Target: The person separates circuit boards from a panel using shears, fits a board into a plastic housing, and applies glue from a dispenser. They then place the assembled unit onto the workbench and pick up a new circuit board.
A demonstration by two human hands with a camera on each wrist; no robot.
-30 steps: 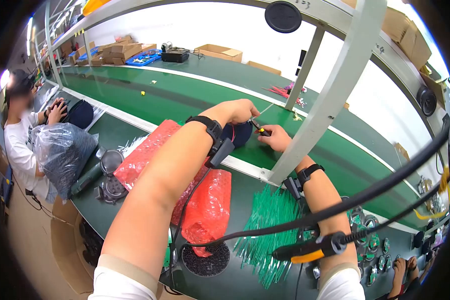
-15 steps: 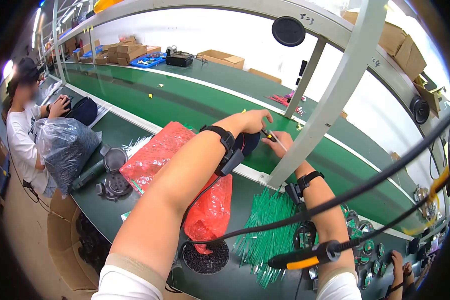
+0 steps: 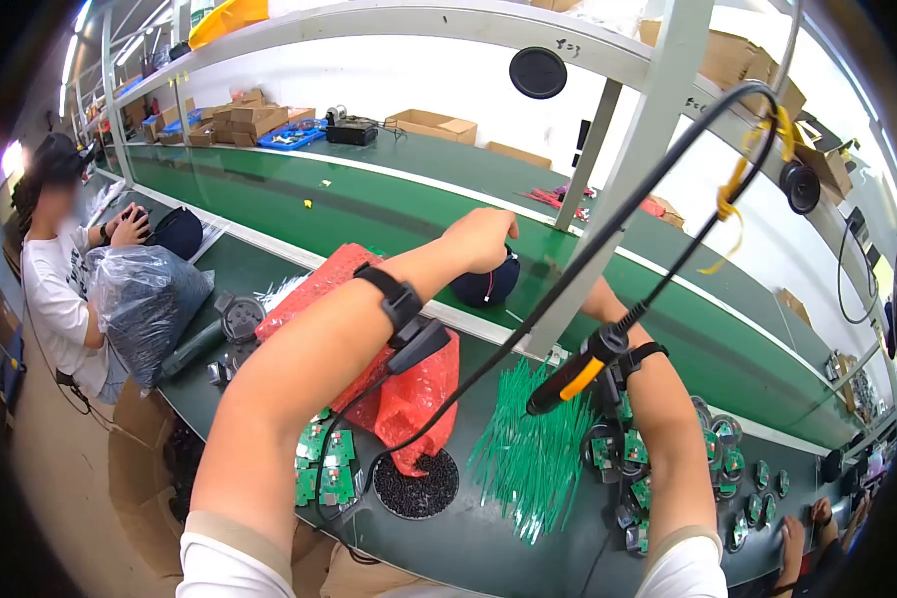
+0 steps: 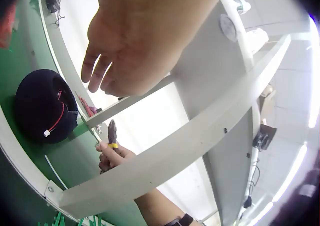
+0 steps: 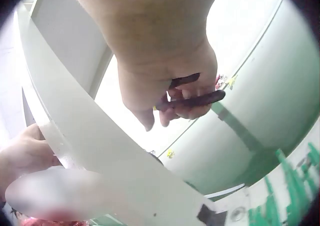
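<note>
My left hand [image 3: 483,242] hovers over a dark navy, rounded, hollow cap-like piece [image 3: 488,282], which sits on the green belt surface. In the left wrist view its fingers [image 4: 102,73] hang loose with nothing between them. From the piece comes a red wire [image 4: 59,120] ending in a small white connector [image 4: 47,133]. My right hand [image 4: 117,157] grips dark-handled cutters [image 4: 112,135] with yellow bands, tips pointing up and away from the piece. The post partly hides this hand in the head view. A thin white strip [image 4: 55,171] lies beside the piece.
A metal post [image 3: 628,169] stands between the hands. A corded screwdriver [image 3: 580,371] hangs over my right forearm. Red bubble wrap [image 3: 419,394], a dish of black screws [image 3: 416,490], green strips [image 3: 533,448] and circuit boards [image 3: 337,466] lie nearer. Another person [image 3: 65,269] works left.
My right hand has drawn the cutters away from the navy piece, rightward behind the post. My left hand no longer holds the thin white strip. The hanging screwdriver has swung up.
</note>
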